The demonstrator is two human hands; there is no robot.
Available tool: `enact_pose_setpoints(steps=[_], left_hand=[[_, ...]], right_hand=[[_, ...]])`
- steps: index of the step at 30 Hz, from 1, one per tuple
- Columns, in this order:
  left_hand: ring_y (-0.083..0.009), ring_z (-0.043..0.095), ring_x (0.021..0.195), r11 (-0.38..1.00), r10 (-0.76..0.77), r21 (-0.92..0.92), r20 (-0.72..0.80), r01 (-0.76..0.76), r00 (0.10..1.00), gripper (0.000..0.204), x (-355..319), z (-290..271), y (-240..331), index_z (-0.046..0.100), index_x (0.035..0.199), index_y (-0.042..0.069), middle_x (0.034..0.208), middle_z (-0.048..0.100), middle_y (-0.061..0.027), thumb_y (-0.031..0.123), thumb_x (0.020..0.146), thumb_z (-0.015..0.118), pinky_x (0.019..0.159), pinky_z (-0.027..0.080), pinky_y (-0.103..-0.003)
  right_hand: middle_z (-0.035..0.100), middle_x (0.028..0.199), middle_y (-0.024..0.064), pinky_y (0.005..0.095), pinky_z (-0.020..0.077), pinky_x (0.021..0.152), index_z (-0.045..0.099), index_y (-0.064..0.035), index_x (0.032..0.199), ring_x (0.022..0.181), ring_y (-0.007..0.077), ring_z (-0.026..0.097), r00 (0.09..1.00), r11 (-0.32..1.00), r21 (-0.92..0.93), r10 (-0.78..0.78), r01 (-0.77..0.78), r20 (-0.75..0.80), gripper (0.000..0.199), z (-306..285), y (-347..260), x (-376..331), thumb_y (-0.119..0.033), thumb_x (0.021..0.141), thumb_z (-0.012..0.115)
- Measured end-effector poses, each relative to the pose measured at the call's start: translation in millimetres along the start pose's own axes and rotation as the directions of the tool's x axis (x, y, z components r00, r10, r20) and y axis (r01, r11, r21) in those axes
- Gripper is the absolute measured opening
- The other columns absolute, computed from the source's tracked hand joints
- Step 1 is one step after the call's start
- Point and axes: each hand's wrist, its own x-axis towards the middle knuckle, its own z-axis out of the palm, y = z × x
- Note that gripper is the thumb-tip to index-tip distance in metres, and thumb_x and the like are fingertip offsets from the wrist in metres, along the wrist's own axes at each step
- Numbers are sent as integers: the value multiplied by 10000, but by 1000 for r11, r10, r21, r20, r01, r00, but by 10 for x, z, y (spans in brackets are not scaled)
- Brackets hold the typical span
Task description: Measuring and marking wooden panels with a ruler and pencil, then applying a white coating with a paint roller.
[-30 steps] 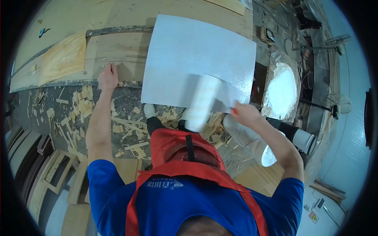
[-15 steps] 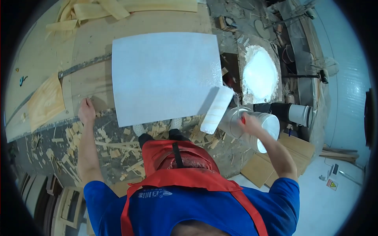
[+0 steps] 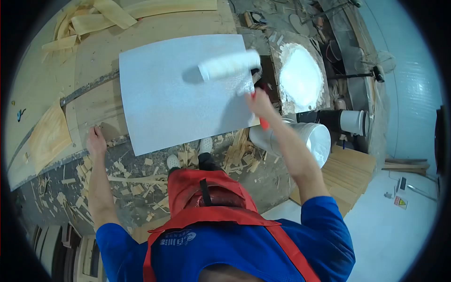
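My right hand (image 3: 260, 104) is closed around the red handle of a paint roller. Over the upper right of a large white sheet (image 3: 164, 94), the fuzzy white roller sleeve (image 3: 230, 66) hangs slightly blurred, its shadow falling on the sheet to the left. Wet, glossy patches show on the sheet near its right edge. My left hand (image 3: 97, 141) rests at the near edge of the wooden worktable (image 3: 101, 105), left of the sheet. Its fingers are curled in, and whatever they may grip is hidden.
A board heaped with wet white coating (image 3: 302, 77) lies right of the sheet. White buckets (image 3: 317, 143) stand below it, beside flattened cardboard (image 3: 350, 176). Thin veneer strips (image 3: 112, 13) lie at the table's far left. Wood scraps (image 3: 136, 188) litter the floor by my feet.
The roller has swung up and left from beside the bucket to over the sheet, my right hand moving with it. My left hand stays at the table edge. The whole view has shifted slightly.
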Motion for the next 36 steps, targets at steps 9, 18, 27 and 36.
enact_pose_setpoints(steps=[9, 18, 27, 36], left_hand=[[-479, 654, 926, 1000, 30, -5, -34, -30, 999, 380, -11, -66, 81, 619, 1060, 112, 1011, 696, -232, 428, 1045, 408, 779, 515, -586], [-475, 663, 917, 997, 75, -29, -45, -76, 996, 389, -9, -26, -89, 614, 1032, 87, 969, 699, -247, 417, 1044, 408, 771, 523, -587], [-464, 675, 907, 999, 37, -28, -18, -37, 999, 376, -20, -59, -31, 627, 1056, 86, 969, 706, -231, 406, 1025, 431, 772, 534, -582], [-462, 682, 876, 999, 2, -45, -3, -2, 1000, 361, -128, -140, 36, 651, 1077, 104, 935, 713, -229, 394, 1025, 443, 786, 537, -573]], right_hand=[[641, 641, 273, 487, 532, 622, 604, 99, 870, 680, 445, 686, 984, 984, 49, 172, -169, -55, 504, 460, 607, -1680, -395, 969, 622], [631, 614, 205, 485, 505, 553, 599, 63, 789, 554, 364, 666, 938, 1000, -12, 19, -25, -346, 489, 961, 777, -2359, -390, 970, 615], [671, 700, 209, 466, 529, 630, 645, 4, 877, 694, 358, 696, 990, 957, -275, 121, -96, 78, 365, -633, 650, -2268, -348, 971, 608], [693, 837, 251, 548, 537, 738, 551, -28, 1036, 807, 458, 677, 667, 664, -345, -315, 663, 675, 378, 362, -1598, -736, -401, 979, 566]])
